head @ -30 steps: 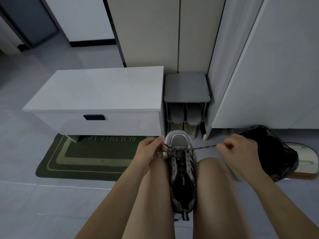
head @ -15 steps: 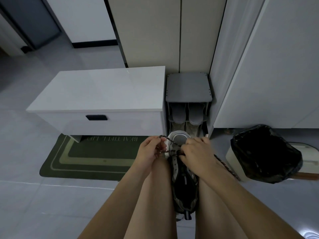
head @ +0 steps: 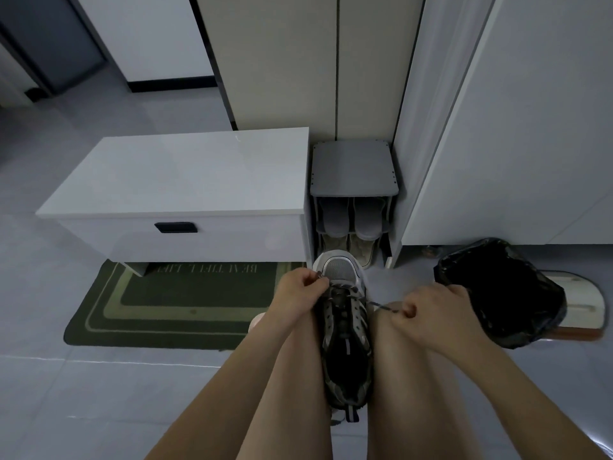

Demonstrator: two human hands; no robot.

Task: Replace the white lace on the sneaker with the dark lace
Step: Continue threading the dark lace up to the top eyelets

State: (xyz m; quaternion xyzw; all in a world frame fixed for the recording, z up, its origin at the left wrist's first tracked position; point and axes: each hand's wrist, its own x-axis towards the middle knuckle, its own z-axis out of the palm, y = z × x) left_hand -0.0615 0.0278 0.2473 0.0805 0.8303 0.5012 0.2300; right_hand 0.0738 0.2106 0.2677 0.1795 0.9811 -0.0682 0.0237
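Sneaker: the sneaker (head: 345,327) is clamped between your knees at lower centre of the frame, toe toward the top and heel toward you.
Dark lace: the dark lace (head: 381,306) crosses the eyelets nearest the toe, and one run stretches taut out to the right of the shoe.
Right hand: your right hand (head: 431,313) is right of centre, over your knee. The fingers are curled and pinch that taut run.
Left hand: your left hand (head: 303,288) is at the left edge of the toe. It is closed in a pinch on what looks like the lace's other end.
White lace: none shows in the eyelets. There is a pale scrap by the heel at bottom centre, too small to tell what it is.
Done, as I read it: the old lace is out and the dark one is started at the toe rows. You're snugging them now.
Left to do: the rows nearer you look open, though the dim light hides the count. Those need crossing, then a knot.
Around you: the bench (head: 185,180) is at upper left, the mat (head: 185,307) is below it and the bin (head: 497,293) is at right.
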